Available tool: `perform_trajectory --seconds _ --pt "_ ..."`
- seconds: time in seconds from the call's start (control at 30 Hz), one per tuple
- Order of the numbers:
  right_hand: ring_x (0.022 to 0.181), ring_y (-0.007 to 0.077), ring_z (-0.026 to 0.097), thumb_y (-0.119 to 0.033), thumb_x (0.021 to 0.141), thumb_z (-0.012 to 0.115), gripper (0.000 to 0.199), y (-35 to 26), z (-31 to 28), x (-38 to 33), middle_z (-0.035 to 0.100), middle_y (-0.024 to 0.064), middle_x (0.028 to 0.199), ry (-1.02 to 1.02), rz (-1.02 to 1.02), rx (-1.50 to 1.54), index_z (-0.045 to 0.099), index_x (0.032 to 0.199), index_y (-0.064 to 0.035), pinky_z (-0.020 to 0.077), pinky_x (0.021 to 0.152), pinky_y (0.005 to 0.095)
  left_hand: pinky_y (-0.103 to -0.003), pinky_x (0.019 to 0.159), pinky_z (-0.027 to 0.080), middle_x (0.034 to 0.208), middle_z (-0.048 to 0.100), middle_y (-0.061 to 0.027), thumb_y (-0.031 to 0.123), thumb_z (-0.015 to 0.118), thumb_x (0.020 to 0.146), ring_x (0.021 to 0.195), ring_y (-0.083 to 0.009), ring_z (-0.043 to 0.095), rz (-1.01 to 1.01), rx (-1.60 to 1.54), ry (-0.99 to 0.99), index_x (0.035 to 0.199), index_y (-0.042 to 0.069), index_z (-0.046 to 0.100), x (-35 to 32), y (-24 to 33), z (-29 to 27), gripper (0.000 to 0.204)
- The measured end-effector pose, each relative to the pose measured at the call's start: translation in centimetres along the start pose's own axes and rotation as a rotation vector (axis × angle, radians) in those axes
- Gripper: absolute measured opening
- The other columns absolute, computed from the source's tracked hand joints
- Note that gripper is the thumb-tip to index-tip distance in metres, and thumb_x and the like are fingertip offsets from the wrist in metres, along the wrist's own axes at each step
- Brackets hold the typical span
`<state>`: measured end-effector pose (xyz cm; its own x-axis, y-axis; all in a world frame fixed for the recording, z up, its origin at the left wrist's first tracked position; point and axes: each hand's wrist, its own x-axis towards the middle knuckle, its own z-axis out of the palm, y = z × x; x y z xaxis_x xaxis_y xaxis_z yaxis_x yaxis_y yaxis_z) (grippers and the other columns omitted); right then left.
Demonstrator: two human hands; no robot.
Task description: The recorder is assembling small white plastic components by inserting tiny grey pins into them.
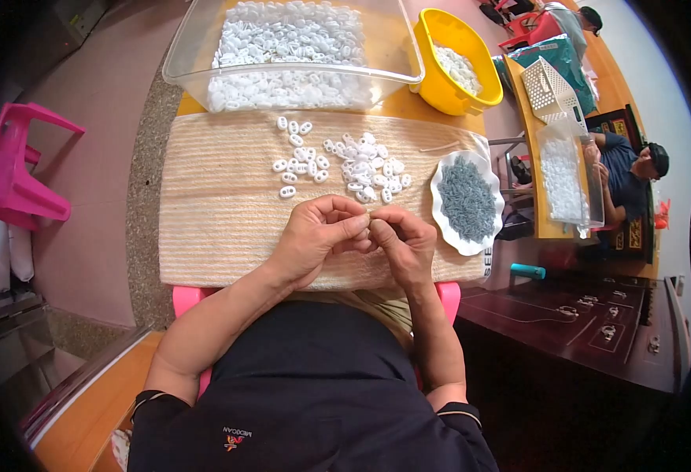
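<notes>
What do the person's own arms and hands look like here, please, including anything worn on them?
Both forearms are bare from above the elbow down. The left hand and right hand wear no gloves; no rings or watch show. Short black sleeves end at the upper arms, part of a black shirt with a small logo.

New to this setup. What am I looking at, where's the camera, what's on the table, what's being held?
No machine here: a person works with two bare hands. The single picture comes from a wide camera on their head, looking down, so straight edges bend. The left hand and right hand meet at the fingertips, pinching something too small to make out. Under them lies a beige mat with loose white plastic pieces and a white dish of grey bits. Behind stand a clear tub of more white pieces and a yellow bin. Other people sit at the far right.
</notes>
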<state>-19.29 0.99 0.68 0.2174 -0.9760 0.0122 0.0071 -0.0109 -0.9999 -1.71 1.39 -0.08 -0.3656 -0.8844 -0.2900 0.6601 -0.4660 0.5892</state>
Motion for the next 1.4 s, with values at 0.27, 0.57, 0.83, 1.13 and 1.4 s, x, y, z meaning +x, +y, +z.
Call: perform_trajectory --seconds 0.27,0.57,0.83,1.13,1.4 --pt "0.070 0.0118 0.064 -0.004 0.094 0.060 0.013 0.75 -0.12 0.19 0.067 0.0082 0.089 0.032 0.034 0.072 0.063 0.102 0.0055 0.0553 0.062 0.0248 -0.029 0.078 0.059 0.095 0.067 -0.0106 0.002 0.062 0.090 0.086 -0.0152 0.067 -0.018 -0.010 0.019 0.108 -0.002 0.062 0.16 -0.06 -0.15 0.018" --pt "0.072 0.0107 0.063 -0.004 0.093 0.061 0.012 0.79 -0.30 0.15 0.067 0.0074 0.090 0.028 0.051 0.091 0.063 0.101 0.0050 0.0550 0.063 0.0237 -0.029 0.078 0.059 0.094 0.067 -0.0096 0.001 0.063 0.089 0.084 -0.0151 0.067 -0.005 0.031 0.024 0.106 -0.002 0.062 0.32 -0.26 -0.14 0.017" --pt "0.070 0.0112 0.064 -0.004 0.094 0.060 0.011 0.51 -0.14 0.17 0.066 0.0068 0.087 0.016 0.104 0.108 0.062 0.100 0.0051 0.0547 0.063 0.0235 -0.030 0.078 0.059 0.094 0.067 -0.0096 0.001 0.063 0.089 0.083 -0.0156 0.067 0.000 0.041 0.026 0.105 -0.002 0.063 0.24 -0.20 -0.27 0.016" --pt "0.070 0.0106 0.064 -0.004 0.094 0.060 0.011 0.27 -0.31 0.26 0.066 0.0057 0.086 -0.021 0.100 0.049 0.062 0.098 0.0051 0.0540 0.064 0.0224 -0.029 0.077 0.058 0.094 0.068 -0.0095 0.001 0.064 0.089 0.083 -0.0142 0.066 0.001 0.095 0.042 0.105 -0.003 0.064 0.12 -0.23 -0.19 0.017" --pt "0.071 0.0089 0.063 -0.006 0.094 0.061 0.011 0.06 -0.07 0.26 0.066 0.0040 0.082 -0.022 0.092 -0.056 0.063 0.095 0.0044 0.0526 0.065 0.0217 -0.027 0.076 0.057 0.092 0.069 -0.0105 0.000 0.064 0.088 0.081 -0.0139 0.066 0.057 0.180 0.063 0.103 -0.005 0.065 0.04 -0.48 -0.08 0.016"
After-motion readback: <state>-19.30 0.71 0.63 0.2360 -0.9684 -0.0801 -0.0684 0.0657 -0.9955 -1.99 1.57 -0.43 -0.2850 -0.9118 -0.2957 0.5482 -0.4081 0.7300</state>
